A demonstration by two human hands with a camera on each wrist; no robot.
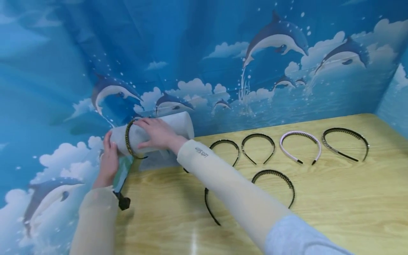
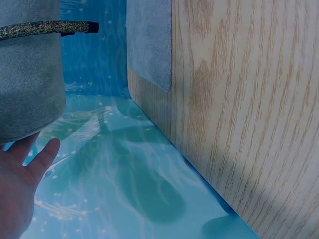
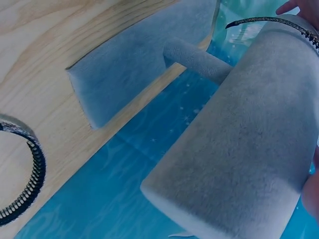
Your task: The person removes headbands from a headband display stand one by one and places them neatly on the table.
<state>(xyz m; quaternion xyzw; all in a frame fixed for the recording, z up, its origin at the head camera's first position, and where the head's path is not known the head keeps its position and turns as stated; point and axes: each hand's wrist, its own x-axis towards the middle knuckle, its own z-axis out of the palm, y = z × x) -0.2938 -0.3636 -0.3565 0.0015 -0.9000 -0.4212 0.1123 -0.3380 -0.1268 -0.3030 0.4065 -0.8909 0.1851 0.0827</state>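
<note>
A grey plush roll (image 1: 172, 124) lies sideways on a short post (image 3: 194, 59) above a flat grey base (image 3: 119, 64). Near the roll's left end, a dark glittery headband (image 1: 127, 138) arches over it, its black tip (image 2: 92, 27) jutting past the side in the left wrist view. My right hand (image 1: 159, 134) rests over the roll with fingers stretched toward that headband, fingertips right at the band. My left hand (image 1: 109, 159) is at the roll's left end, its straight fingers (image 2: 45, 154) against the end's edge.
Several headbands lie on the wooden table to the right, among them a lilac one (image 1: 283, 141) and a black toothed one (image 1: 271, 171). My right forearm covers part of another headband (image 1: 210, 209). A small black piece (image 1: 124, 202) sits at the table's left edge. Dolphin-print sheeting (image 1: 191, 53) hangs behind.
</note>
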